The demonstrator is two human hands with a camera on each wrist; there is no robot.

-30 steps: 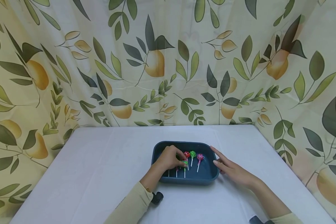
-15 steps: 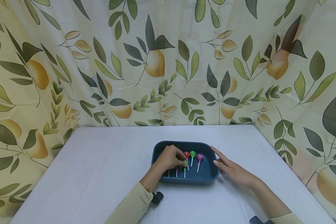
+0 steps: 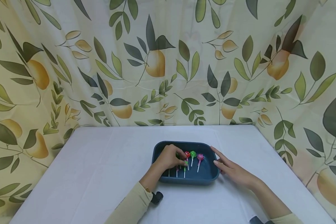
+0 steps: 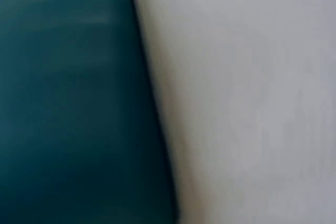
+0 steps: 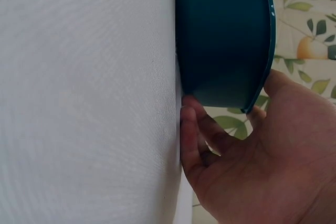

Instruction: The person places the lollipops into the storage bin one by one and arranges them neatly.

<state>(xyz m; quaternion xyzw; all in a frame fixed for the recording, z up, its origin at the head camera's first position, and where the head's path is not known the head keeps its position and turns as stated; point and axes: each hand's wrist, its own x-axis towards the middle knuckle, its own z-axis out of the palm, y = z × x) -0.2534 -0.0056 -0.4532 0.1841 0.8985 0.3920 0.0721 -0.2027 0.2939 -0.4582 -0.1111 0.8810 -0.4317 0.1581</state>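
Observation:
My left hand (image 3: 169, 158) reaches over the near left part of a dark blue tray (image 3: 203, 180). Its thumb and fingers pinch the wrapped head of a green lollipop (image 3: 186, 163), partly covered by the thumb. Beside the fingertips lie a red lollipop (image 3: 187, 154), another green lollipop (image 3: 193, 154) and a pink lollipop (image 3: 200, 157). More white sticks show below the left hand, their heads hidden. At the tray's right end, my right hand (image 3: 235, 172) touches the rim with extended fingers. In the right wrist view, the right hand (image 5: 257, 145) has other fingers low against the outer wall.
A white cloth covers the table (image 3: 106, 161) beneath the tray. Behind it hangs a curtain (image 3: 168, 93) printed with leaves and fruit. Only the tray's outer wall (image 4: 73, 103) and the cloth (image 4: 252, 98) fill the left wrist view.
The left thumb and fingers have shifted very slightly at the green lollipop, whose head shows a little less. The right hand and the tray stay in place.

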